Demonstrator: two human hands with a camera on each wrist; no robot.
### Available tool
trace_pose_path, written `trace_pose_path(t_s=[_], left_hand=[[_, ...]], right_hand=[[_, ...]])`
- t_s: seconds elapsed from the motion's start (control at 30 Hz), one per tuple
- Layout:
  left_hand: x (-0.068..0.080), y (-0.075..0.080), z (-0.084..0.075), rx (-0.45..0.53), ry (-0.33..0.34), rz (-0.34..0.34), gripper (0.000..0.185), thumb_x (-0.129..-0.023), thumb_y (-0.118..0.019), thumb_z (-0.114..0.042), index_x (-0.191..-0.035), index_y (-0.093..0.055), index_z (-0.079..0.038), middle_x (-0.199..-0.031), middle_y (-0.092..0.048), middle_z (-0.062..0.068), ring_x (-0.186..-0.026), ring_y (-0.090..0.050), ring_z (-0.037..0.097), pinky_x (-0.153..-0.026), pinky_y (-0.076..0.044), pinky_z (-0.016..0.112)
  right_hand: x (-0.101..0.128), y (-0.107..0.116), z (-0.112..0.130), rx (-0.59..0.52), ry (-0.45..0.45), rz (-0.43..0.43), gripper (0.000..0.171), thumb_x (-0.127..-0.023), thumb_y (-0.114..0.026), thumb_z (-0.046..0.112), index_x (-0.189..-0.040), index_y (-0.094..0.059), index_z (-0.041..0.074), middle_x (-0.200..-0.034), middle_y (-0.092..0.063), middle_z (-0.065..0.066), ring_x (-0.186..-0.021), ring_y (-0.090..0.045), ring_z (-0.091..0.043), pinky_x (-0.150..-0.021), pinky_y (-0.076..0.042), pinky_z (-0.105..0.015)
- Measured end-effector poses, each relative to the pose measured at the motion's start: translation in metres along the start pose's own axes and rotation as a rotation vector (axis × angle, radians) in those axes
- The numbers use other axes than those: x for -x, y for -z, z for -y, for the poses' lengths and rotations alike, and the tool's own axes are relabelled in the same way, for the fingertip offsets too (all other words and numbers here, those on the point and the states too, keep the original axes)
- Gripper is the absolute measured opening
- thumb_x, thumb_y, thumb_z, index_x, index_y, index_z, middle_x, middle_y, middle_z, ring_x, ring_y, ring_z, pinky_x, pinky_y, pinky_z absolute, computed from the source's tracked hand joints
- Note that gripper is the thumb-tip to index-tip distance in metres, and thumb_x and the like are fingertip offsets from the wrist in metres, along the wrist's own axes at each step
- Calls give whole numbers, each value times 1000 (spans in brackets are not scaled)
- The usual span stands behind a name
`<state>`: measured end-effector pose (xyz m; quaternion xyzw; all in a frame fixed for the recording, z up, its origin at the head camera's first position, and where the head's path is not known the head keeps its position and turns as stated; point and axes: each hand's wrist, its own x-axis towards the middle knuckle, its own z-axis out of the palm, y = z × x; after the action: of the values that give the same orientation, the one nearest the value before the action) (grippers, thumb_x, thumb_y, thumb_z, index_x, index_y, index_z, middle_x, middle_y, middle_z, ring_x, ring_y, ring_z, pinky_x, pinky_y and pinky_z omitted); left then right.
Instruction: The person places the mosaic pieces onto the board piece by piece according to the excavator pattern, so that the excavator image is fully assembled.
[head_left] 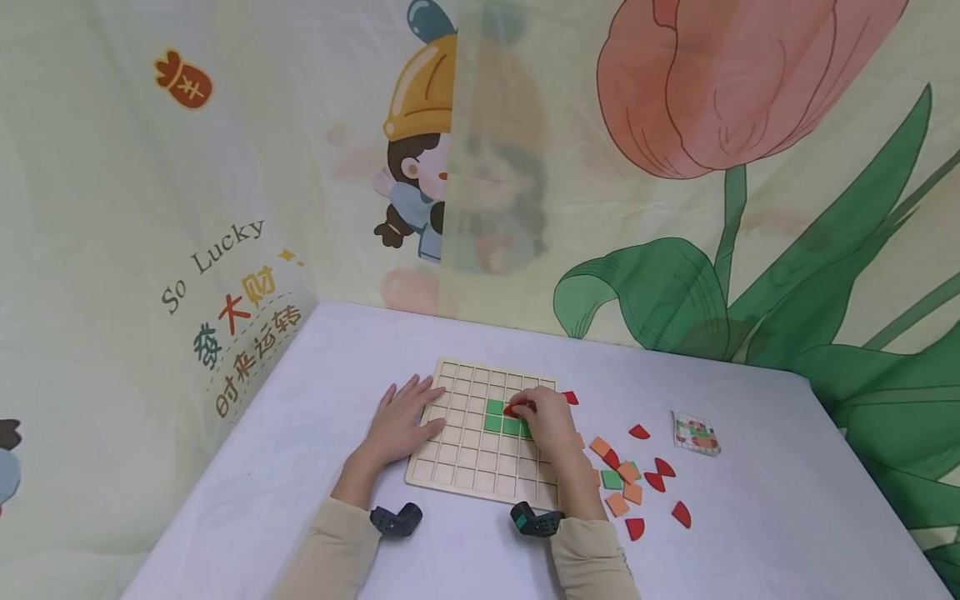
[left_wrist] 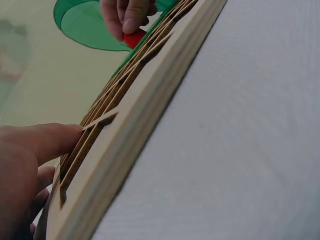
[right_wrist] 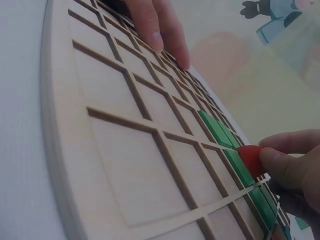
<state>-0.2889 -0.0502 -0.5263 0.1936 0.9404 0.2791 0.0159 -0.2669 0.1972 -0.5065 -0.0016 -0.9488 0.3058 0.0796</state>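
A red piece is pinched by the right hand over the grid board — the left hand is laid flat, fingers spread, on the board's left edge.

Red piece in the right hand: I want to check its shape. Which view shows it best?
The right wrist view: the red piece is close, pinched over the grid board. The left wrist view shows it small; the head view, barely.

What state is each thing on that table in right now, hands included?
Wooden grid board: flat on the table, mostly unfilled.
Green square tiles: seated in cells.
Red piece: pinched at the board.
Right hand: pinching the red piece.
Left hand: flat on the board's edge.
Loose coloured pieces: scattered beside the board.
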Motion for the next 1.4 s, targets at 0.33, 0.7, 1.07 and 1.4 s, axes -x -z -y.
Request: trace_pose_path(t_s=[0.33,0.7,1.07,1.4], left_hand=[[1,1,-4,14,-4,15,56,-89,-59,-40,-139,-49,-16,-154,-34,9,-147,-19,29,-120,-5,53],[0,1,-6,8,-2,17,56,-89,-60,-39,-139,-49,-15,-154,-34,9,-147,-19,29,-120,-5,53],[1,2,-6,12,1,14,57,-89,-59,-39,-139,-48,-15,-154,-34,10,-147,-19,29,-119,-5,54],[3,1,-6,23,5,23,57,-89,-59,-39,-139,-48,-15,-154,-33,9,-147,-18,30,-119,-4,54]], right_hand=[[2,-3,3,57,-8,-35,9,-84,-69,7,-87,-75,13,-87,-70,-1,-87,-64,-19,-78,-56,-35],[2,-6,3,11,-16,-72,4,-82,-72,6,-84,-74,7,-89,-57,-4,-80,-59,-17,-68,-54,-29],[1,-7,2,23,-47,-63,7,-82,-72,9,-86,-76,12,-86,-60,-1,-81,-58,-16,-69,-52,-29],[5,7,-4,-27,-43,-9,12,-86,-69,13,-96,-76,13,-94,-64,-2,-80,-58,-15,-73,-51,-32]])
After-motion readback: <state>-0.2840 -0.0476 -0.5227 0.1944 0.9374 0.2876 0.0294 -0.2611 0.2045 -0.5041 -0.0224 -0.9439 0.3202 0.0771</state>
